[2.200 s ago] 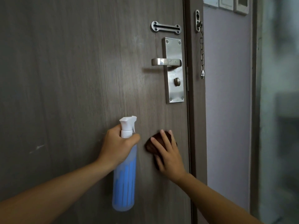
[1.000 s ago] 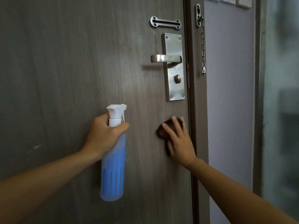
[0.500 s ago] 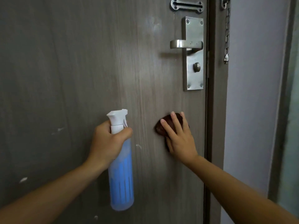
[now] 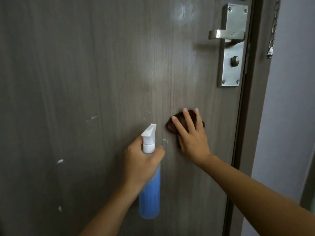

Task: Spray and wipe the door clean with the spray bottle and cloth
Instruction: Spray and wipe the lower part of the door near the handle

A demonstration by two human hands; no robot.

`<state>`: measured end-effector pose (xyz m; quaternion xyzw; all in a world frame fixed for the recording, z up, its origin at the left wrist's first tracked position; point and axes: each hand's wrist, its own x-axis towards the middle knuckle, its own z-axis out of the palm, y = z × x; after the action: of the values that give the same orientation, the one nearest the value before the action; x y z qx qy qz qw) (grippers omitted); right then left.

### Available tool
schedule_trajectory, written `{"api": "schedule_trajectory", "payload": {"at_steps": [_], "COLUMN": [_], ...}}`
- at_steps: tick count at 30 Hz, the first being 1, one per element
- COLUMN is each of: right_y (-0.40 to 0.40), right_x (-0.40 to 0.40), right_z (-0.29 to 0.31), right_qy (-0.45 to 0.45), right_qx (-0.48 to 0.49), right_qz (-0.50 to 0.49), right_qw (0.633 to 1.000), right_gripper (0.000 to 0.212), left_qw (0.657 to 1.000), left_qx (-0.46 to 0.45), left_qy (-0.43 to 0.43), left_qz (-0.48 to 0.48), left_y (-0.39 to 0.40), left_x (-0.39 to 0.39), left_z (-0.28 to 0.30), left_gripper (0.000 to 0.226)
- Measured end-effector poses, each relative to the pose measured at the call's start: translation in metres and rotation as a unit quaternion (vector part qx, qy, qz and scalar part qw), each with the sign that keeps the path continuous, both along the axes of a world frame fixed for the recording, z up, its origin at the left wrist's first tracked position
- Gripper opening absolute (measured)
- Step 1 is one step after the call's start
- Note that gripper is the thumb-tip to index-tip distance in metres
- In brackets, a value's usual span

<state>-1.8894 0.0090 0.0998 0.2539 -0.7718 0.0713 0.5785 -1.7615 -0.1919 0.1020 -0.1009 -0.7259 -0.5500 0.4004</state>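
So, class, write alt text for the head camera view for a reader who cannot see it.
A right hand presses a dark brown cloth flat against a grey-brown wood-grain door, below its steel lever handle. The left hand grips a blue spray bottle with a white nozzle.

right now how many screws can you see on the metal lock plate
4: two at the top corners of the lock plate, at and, and two at the bottom corners, at and. The handle may hide others.
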Motion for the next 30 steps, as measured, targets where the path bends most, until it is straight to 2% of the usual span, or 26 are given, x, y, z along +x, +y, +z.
{"api": "schedule_trajectory", "payload": {"at_steps": [2,3,5,7,8,10,12,15,17,22,27,30], "right_y": [0.017,0.028,0.044,0.045,0.038,0.016,-0.004,-0.012,-0.005,-0.002,0.011,0.021], "right_x": [-0.003,-0.004,-0.002,-0.001,-0.001,-0.001,0.001,0.003,0.0,0.001,0.011,0.026], "right_z": [0.004,0.004,0.002,0.002,0.002,0.002,-0.006,-0.03,-0.037,-0.038,-0.04,-0.04], "right_qy": [0.009,0.001,-0.036,-0.07,-0.083,-0.091,-0.084,-0.072,-0.076,-0.106,-0.133,-0.125], "right_qx": [0.028,0.002,-0.142,-0.306,-0.362,-0.413,-0.394,-0.295,-0.273,-0.338,-0.443,-0.461], "right_qz": [0.01,0.012,0.012,0.004,0.002,0.005,0.015,0.014,0.025,0.04,0.121,0.148], "right_qw": [1.0,1.0,0.989,0.949,0.929,0.906,0.915,0.953,0.959,0.934,0.878,0.866], "right_gripper": [0.06,0.059,0.06,0.062,0.062,0.061,0.063,0.066,0.066,0.066,0.059,0.056], "left_qw": [1.0,1.0,1.0,0.999,0.999,1.0,1.0,1.0,1.0,1.0,1.0,0.999], "left_qx": [-0.002,0.001,0.015,0.023,0.022,0.018,0.013,0.005,0.001,0.002,0.0,0.002], "left_qy": [0.01,0.015,0.023,0.023,0.023,0.024,0.023,0.022,0.025,-0.002,-0.02,-0.026], "left_qz": [0.003,0.001,-0.007,-0.006,-0.003,0.003,0.003,-0.008,-0.016,-0.022,-0.021,-0.02], "left_y": [0.004,0.004,-0.001,-0.006,-0.008,-0.01,-0.009,-0.008,-0.007,-0.011,-0.01,-0.006], "left_x": [0.003,0.004,0.003,0.001,-0.001,-0.004,-0.005,-0.007,-0.008,-0.015,-0.021,-0.024], "left_z": [-0.008,-0.012,-0.018,-0.019,-0.019,-0.017,-0.018,-0.021,-0.023,-0.024,-0.038,-0.044], "left_gripper": [0.032,0.031,0.029,0.027,0.025,0.024,0.02,0.012,0.013,0.019,0.021,0.024]}}
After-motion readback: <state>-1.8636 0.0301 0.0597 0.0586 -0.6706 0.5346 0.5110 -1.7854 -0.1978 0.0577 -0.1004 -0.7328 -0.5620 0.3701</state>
